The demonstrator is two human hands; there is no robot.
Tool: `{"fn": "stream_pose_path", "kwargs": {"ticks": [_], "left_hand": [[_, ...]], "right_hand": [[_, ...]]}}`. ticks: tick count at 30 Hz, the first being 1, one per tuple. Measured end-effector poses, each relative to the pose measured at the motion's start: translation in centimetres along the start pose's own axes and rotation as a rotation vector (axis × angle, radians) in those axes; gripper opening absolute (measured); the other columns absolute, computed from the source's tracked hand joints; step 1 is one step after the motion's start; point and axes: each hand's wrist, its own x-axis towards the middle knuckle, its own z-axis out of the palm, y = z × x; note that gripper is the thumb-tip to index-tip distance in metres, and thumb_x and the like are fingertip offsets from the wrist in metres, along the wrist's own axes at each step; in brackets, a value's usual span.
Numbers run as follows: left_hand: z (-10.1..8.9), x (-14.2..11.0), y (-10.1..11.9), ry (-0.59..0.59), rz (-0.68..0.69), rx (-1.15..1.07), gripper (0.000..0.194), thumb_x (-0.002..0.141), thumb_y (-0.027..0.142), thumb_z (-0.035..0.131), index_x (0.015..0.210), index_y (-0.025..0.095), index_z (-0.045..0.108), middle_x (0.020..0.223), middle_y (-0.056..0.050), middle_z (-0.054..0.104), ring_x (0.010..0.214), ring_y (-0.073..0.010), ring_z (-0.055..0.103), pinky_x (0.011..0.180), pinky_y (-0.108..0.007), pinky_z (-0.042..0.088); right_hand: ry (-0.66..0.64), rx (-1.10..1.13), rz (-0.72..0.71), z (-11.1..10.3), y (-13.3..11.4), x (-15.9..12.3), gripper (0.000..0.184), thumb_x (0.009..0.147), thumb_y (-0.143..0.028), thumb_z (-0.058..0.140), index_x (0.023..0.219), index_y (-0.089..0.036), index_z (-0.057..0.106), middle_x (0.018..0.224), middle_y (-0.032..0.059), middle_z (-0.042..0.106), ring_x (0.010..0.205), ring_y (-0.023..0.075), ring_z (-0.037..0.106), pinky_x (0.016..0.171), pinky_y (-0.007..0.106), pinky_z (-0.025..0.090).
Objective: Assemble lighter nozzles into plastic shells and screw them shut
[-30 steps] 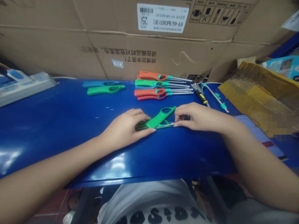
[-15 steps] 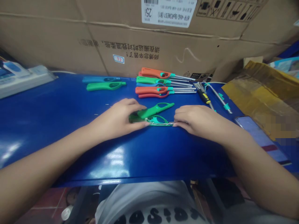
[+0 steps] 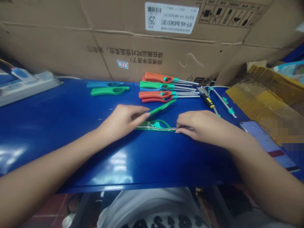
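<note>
"Hands on what, then?"

"A green utility lighter (image 3: 152,126), split open flat on the blue table (image 3: 71,152), right between them. The left hand (image 3: 122,122) had its fingers closed on the upper shell half (image 3: 163,107), which had just come away and tilted up, edge-on and clear of the rest."

"And the right hand (image 3: 204,126)?"

"Fingers curled down over the lighter's steel barrel (image 3: 184,128). Whether the thumb gripped it from beneath was hidden."

"What did that lift change?"

"The teal inner parts (image 3: 158,125) and thin wires lay uncovered in the lower half (too fine to trace each wire)."

"Around it?"

"Farther off lay a row of orange, green and red lighters (image 3: 161,77), then a yellow-handled screwdriver (image 3: 207,100), and a phone (image 3: 263,136) beyond the right hand."
</note>
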Motion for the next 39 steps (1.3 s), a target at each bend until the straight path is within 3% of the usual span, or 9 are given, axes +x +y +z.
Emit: {"fn": "stream_pose_path", "kwargs": {"ticks": [6,10,14,17,24,28,34,39], "left_hand": [[-0.8,0.6,-2.2,0.05,0.088,0.173,0.036,0.101,0.03,0.045,0.116,0.014,0.074,0.11,-0.011,0.075,0.1,-0.0242,0.071,0.09,-0.035,0.054],[-1.1,0.5,-1.2,0.138,0.204,0.273,0.035,0.099,0.035,0.052,0.118,0.014,0.073,0.118,-0.014,0.068,0.111,-0.0272,0.062,0.101,-0.043,0.049],[-0.8,-0.3,0.8,-0.025,0.308,0.154,0.039,0.094,0.044,0.063,0.123,0.02,0.071,0.117,-0.011,0.069,0.107,-0.0242,0.063,0.096,-0.038,0.052],[0.1,-0.7,1.0,-0.112,0.342,0.083,0.04,0.096,0.04,0.062,0.131,0.02,0.066,0.121,-0.011,0.069,0.112,-0.0247,0.063,0.099,-0.039,0.051],[2.1,-0.7,-0.3,-0.107,0.305,-0.108,0.032,0.097,0.03,0.062,0.126,0.018,0.068,0.116,-0.009,0.069,0.105,-0.0194,0.067,0.095,-0.032,0.053],[2.1,-0.8,0.0,-0.1,0.3,-0.105,0.032,0.097,0.029,0.062,0.126,0.018,0.068,0.114,-0.009,0.068,0.105,-0.0199,0.066,0.095,-0.032,0.053],[2.0,-0.9,0.4,-0.111,0.29,-0.09,0.029,0.098,0.026,0.06,0.125,0.017,0.067,0.114,-0.009,0.068,0.106,-0.0202,0.065,0.095,-0.034,0.052],[1.8,-0.9,0.7,-0.119,0.29,-0.054,0.027,0.098,0.026,0.058,0.122,0.017,0.066,0.114,-0.01,0.068,0.107,-0.0216,0.064,0.094,-0.035,0.052]], "right_hand": [[-0.012,0.002,-0.009,0.0,-0.2,-0.1,0.014,0.096,-0.029,0.06,0.085,-0.021,0.066,0.087,0.0007,0.069,0.076,0.017,0.062,0.063,0.029,0.036],[-0.011,0.023,-0.009,-0.3,-0.5,-0.1,0.019,0.098,-0.034,0.058,0.087,-0.021,0.066,0.088,0.0013,0.07,0.077,0.0179,0.063,0.064,0.029,0.037],[-0.01,0.089,-0.017,-0.3,-0.4,-0.1,0.015,0.098,-0.032,0.057,0.097,-0.022,0.068,0.095,0.0013,0.071,0.083,0.0181,0.065,0.067,0.029,0.039],[-0.02,0.129,-0.02,-0.2,-0.3,0.1,0.013,0.098,-0.026,0.057,0.094,-0.021,0.069,0.094,0.0009,0.071,0.082,0.0165,0.065,0.068,0.028,0.039],[-0.032,0.088,-0.025,0.2,-0.7,0.4,0.02,0.098,-0.023,0.056,0.084,-0.018,0.069,0.086,0.0017,0.068,0.077,0.0146,0.062,0.065,0.027,0.035],[-0.07,-0.095,-0.007,-0.2,-2.2,0.5,0.019,0.095,-0.014,0.056,0.081,-0.018,0.068,0.082,0.0028,0.068,0.072,0.0154,0.061,0.059,0.029,0.029],[-0.277,-0.358,0.036,-1.0,-5.6,1.4,0.021,0.087,0.001,0.056,0.089,-0.011,0.073,0.087,0.0122,0.07,0.076,0.02,0.065,0.054,0.032,0.027],[-0.234,-0.33,-0.006,-0.6,-5.2,1.1,0.021,0.087,0.0,0.055,0.086,-0.012,0.072,0.085,0.0108,0.068,0.074,0.0205,0.064,0.055,0.033,0.027]]}}
